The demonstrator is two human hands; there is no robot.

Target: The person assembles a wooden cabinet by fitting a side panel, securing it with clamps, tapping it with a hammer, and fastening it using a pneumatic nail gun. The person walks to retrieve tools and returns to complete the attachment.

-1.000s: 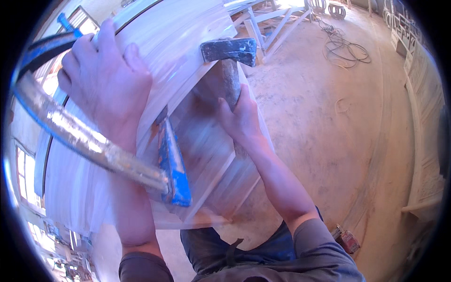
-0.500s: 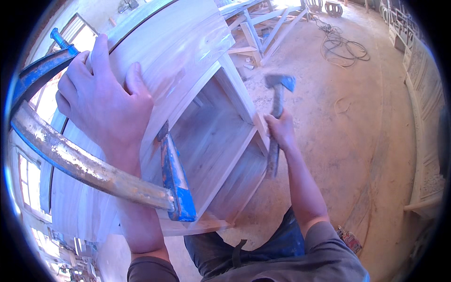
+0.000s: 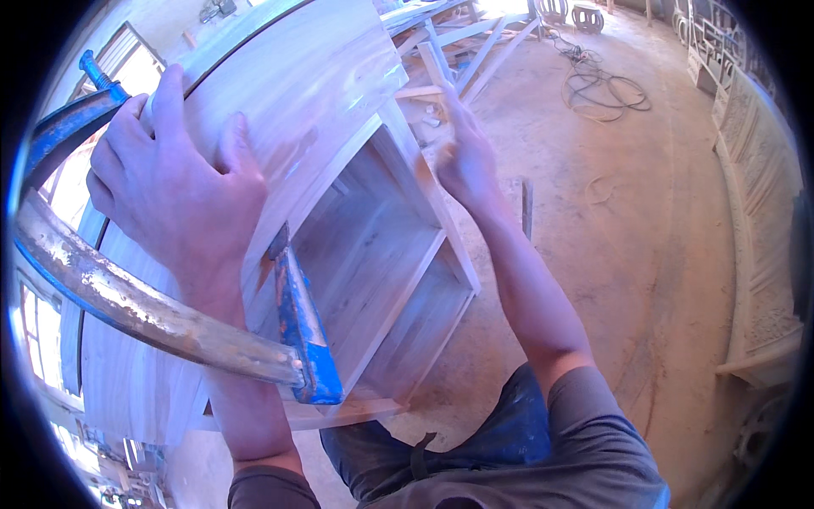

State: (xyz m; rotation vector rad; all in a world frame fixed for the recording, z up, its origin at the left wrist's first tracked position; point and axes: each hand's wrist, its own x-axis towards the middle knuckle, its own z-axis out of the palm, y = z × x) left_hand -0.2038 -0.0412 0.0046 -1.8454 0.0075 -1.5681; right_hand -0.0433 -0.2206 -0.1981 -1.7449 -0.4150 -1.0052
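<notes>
My left hand (image 3: 182, 182) lies on the pale wooden cabinet (image 3: 305, 76), fingers and thumb spread over the panel near its dark seam. A blue clamp with a worn metal bar (image 3: 153, 301) crosses over my left forearm; its lower blue jaw (image 3: 318, 373) sits at the cabinet's open front. My right hand (image 3: 466, 165) is a motion-blurred fist beside the cabinet's far right corner, closed around the hatchet seen half a second ago. The hatchet's head is not clearly visible. A pale and dark strip (image 3: 527, 208) shows beside my right forearm; I cannot tell what it belongs to.
Wooden frames and boards (image 3: 475, 51) stand beyond the cabinet. A coiled cable (image 3: 606, 93) lies on the dusty floor, with round stools (image 3: 587, 19) farther back. A carved wooden panel (image 3: 759, 229) lines the right side. My legs (image 3: 500, 424) are close below the cabinet.
My right hand has swung up and left toward the cabinet's far corner, and the hatchet has gone from plain sight. My left hand stays on the panel; the whole view has shifted slightly.
</notes>
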